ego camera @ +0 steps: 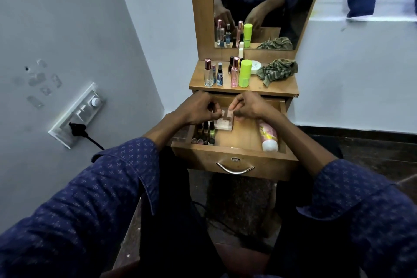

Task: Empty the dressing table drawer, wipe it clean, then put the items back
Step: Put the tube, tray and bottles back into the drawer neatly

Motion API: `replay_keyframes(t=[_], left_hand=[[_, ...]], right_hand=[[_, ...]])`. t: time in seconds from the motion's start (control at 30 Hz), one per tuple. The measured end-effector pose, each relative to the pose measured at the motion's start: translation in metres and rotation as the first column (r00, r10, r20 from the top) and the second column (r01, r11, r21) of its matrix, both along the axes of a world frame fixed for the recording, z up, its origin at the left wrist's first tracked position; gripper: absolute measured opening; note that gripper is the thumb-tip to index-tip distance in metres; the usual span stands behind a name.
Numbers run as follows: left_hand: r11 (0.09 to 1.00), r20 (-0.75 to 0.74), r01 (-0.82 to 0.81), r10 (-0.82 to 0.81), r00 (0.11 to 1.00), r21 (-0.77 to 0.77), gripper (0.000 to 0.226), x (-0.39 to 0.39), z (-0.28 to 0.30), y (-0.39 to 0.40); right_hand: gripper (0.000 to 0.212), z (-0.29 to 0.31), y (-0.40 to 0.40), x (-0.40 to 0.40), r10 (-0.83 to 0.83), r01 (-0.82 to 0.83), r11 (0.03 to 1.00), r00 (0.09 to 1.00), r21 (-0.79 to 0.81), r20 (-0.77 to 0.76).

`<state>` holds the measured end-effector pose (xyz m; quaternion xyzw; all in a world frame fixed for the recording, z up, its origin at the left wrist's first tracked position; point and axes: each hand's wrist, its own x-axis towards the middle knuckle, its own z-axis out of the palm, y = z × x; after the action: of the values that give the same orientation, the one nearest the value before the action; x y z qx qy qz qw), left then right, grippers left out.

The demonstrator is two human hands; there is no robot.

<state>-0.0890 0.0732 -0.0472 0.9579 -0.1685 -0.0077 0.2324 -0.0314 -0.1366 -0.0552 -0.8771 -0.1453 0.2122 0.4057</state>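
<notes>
left hand (198, 109): grip pinching the clear plastic box (223, 122) in the drawer (234, 142)
right hand (247, 106): grip pinching it too
tip: lift it level, clear of the nail polish bottles (205, 130) beside it

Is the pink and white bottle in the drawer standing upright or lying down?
Lying down. The pink and white bottle lies on its side along the right wall of the open drawer, white cap toward the front.

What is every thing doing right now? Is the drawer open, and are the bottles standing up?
Drawer: pulled open, things inside.
Small clear box: in the drawer, both hands at it.
Left hand: fingers curled on the box.
Right hand: pinching the box.
Nail polish bottles: upright, drawer's left side.
Pink lotion bottle: lying down, drawer's right side.
Perfume bottles: upright on top.
Green cloth: crumpled on top.
</notes>
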Motion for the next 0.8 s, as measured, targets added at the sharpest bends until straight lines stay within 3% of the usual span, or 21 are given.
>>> replay_keyframes(t=[0.23,0.4,0.6,0.8], left_hand=[[0.994,0.331,-0.110,0.099,0.938,0.013,0.007,0.034,0.036,-0.001],[0.987,0.449,-0.147,0.104,0.887,0.061,0.010,0.061,0.064,-0.003],[0.976,0.446,-0.144,0.057,0.893,0.165,0.015,0.105,0.090,-0.008],[0.955,0.287,-0.144,0.066,0.956,0.261,0.030,0.156,0.085,-0.018]], right_hand=[[0.004,0.068,-0.013,0.033,-0.020,0.038,0.998,0.947,-0.049,0.320],[0.001,0.095,-0.020,0.059,-0.042,0.092,0.993,0.860,-0.073,0.508],[0.006,0.107,-0.023,0.097,0.002,0.120,0.980,0.788,-0.157,0.615],[0.021,0.099,-0.022,0.133,0.151,0.106,0.936,0.741,-0.336,0.655]])
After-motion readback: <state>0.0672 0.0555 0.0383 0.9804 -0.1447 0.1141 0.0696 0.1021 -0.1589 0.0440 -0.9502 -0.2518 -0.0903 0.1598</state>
